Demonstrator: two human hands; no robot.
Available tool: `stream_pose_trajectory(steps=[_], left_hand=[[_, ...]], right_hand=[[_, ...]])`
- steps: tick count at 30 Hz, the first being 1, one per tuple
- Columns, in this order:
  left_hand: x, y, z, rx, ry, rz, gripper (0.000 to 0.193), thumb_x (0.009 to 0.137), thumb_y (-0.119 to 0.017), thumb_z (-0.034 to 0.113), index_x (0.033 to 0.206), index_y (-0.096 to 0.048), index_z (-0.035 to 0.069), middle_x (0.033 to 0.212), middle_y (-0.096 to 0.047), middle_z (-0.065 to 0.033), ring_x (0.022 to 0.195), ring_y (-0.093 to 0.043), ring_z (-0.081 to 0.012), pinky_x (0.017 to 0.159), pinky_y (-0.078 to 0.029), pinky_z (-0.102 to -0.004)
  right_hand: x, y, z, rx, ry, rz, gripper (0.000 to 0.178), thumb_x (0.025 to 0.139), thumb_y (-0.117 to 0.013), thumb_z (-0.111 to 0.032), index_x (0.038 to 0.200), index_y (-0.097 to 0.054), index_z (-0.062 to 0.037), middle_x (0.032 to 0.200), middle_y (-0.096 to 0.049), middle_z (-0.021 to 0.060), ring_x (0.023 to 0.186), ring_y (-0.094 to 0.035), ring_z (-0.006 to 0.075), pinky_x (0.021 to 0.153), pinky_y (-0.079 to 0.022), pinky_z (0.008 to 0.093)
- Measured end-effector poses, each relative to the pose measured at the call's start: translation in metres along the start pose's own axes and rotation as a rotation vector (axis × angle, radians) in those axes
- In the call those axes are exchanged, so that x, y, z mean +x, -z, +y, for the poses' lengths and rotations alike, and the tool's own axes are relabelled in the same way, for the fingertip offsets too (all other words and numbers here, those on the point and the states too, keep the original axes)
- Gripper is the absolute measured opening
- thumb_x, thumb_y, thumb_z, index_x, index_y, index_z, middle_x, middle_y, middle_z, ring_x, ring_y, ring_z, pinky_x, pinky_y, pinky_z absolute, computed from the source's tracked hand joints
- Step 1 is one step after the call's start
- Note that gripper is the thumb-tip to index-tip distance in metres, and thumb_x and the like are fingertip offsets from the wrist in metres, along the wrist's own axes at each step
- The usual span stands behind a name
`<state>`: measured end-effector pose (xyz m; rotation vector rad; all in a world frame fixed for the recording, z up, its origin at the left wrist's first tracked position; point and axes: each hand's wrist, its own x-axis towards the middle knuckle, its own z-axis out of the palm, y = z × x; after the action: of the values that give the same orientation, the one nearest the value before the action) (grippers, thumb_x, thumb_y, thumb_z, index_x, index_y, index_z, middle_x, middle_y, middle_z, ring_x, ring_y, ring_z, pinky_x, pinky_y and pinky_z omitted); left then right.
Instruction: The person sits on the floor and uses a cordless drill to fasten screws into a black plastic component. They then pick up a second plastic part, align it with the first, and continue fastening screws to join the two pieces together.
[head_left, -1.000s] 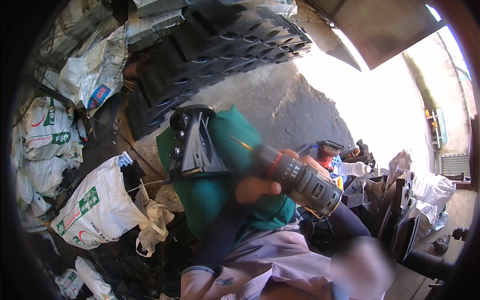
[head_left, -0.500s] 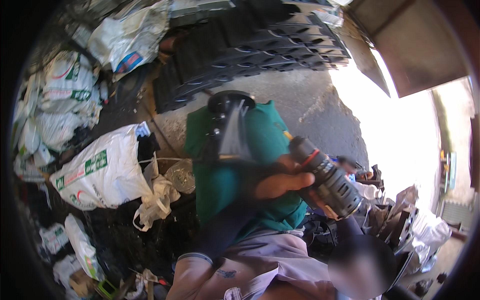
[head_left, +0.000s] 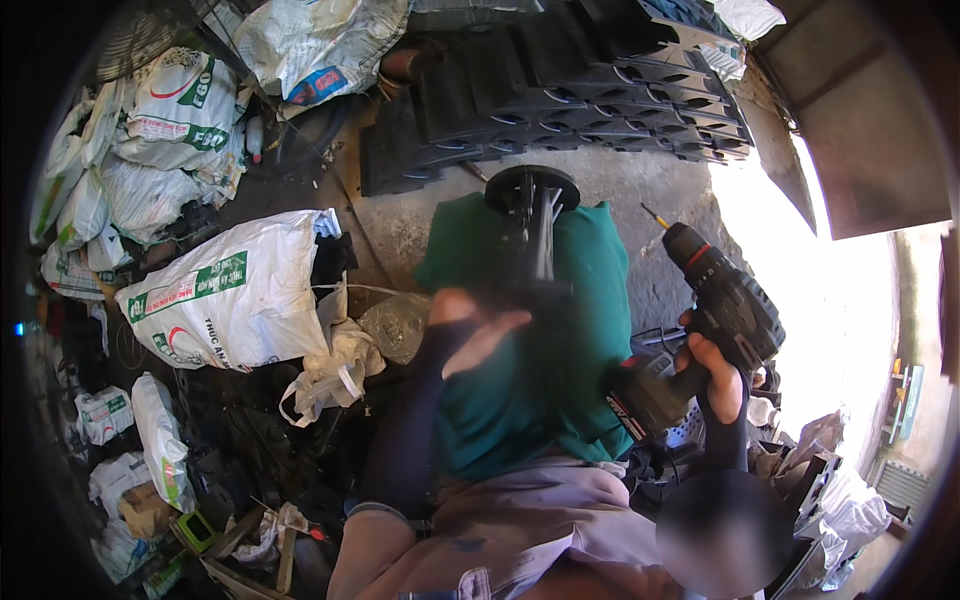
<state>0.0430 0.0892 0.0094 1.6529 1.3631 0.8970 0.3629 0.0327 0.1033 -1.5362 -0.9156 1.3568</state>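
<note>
My right hand [head_left: 712, 375] is wrapped round the handle of a black cordless drill [head_left: 738, 318], whose long bit [head_left: 655, 216] slants up to the left. Blurred by motion, my left hand [head_left: 468, 328] has its thumb stretched out and its fingers apart, and nothing shows in it. Just beyond that hand, a dark part with a round black flange [head_left: 548, 183] and a shiny post [head_left: 543, 240] lies over the green cloth [head_left: 595, 330] in front of me. The near end of this part is smeared, so whether my left hand touches it cannot be made out.
Stacked black channel-like pieces [head_left: 580, 100] stand at the far side on the concrete floor. To the left lie a white printed sack [head_left: 235, 295] and a heap of white bags [head_left: 175, 120]. Clutter and a pale bag [head_left: 845, 520] sit at the right, below a brown panel [head_left: 860, 120].
The drill has swung right, away from the black part, and its bit now points away from that part. My left hand has left the drill's front and moved left. The view has shifted.
</note>
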Motion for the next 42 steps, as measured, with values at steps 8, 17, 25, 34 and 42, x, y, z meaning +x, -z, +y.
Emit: stream_pose_trajectory(steps=[8,17,25,34,42], left_hand=[[0.085,0.035,0.035,-0.716,0.056,0.038,0.035,0.090,-0.069,0.034,0.072,-0.063,0.005,0.068,-0.062,0.0000,0.058,-0.055,-0.0093,0.055,-0.042,-0.0242],[0.099,0.090,0.046,-0.877,0.189,0.322,0.034,0.093,-0.065,0.037,0.072,-0.058,0.011,0.066,-0.056,0.0042,0.056,-0.054,-0.0051,0.054,-0.039,-0.0191],[0.006,0.166,0.027,-0.753,0.245,0.838,0.032,0.091,-0.065,0.041,0.074,-0.053,0.017,0.062,-0.045,0.0091,0.048,-0.036,-0.0013,0.045,-0.026,-0.0193],[-0.233,0.249,-0.029,-0.218,0.500,1.446,0.041,0.091,-0.069,0.034,0.062,-0.046,0.015,0.051,-0.039,0.0047,0.043,-0.037,-0.0062,0.043,-0.028,-0.0228],[-0.405,0.274,-0.116,0.229,0.831,1.652,0.032,0.085,-0.075,0.026,0.065,-0.063,0.004,0.061,-0.057,-0.0010,0.054,-0.050,-0.0101,0.052,-0.041,-0.0289]], right_hand=[[0.003,-0.011,-0.002,-0.047,-0.037,0.023,0.031,0.087,-0.058,-0.019,0.112,-0.058,0.0005,0.070,-0.057,0.0038,0.063,-0.054,0.0124,0.060,-0.042,0.0256],[0.016,-0.032,-0.008,-0.395,0.105,0.096,0.030,0.082,-0.068,-0.011,0.109,-0.063,-0.0003,0.085,-0.066,0.0067,0.076,-0.066,0.0183,0.070,-0.052,0.0321],[0.025,-0.072,0.021,-1.008,0.565,-0.106,0.068,0.068,-0.070,-0.011,0.133,-0.051,-0.0029,0.103,-0.062,0.0166,0.091,-0.063,0.0354,0.080,-0.050,0.0405],[0.024,-0.082,0.051,-1.020,0.543,-0.210,0.066,0.075,-0.066,-0.024,0.137,-0.050,-0.0091,0.123,-0.052,0.0179,0.108,-0.057,0.0403,0.089,-0.046,0.0445],[0.033,-0.084,0.067,-1.022,0.689,-0.116,0.074,0.070,-0.072,-0.028,0.138,-0.049,-0.0122,0.122,-0.055,0.0160,0.110,-0.056,0.0346,0.091,-0.046,0.0445]])
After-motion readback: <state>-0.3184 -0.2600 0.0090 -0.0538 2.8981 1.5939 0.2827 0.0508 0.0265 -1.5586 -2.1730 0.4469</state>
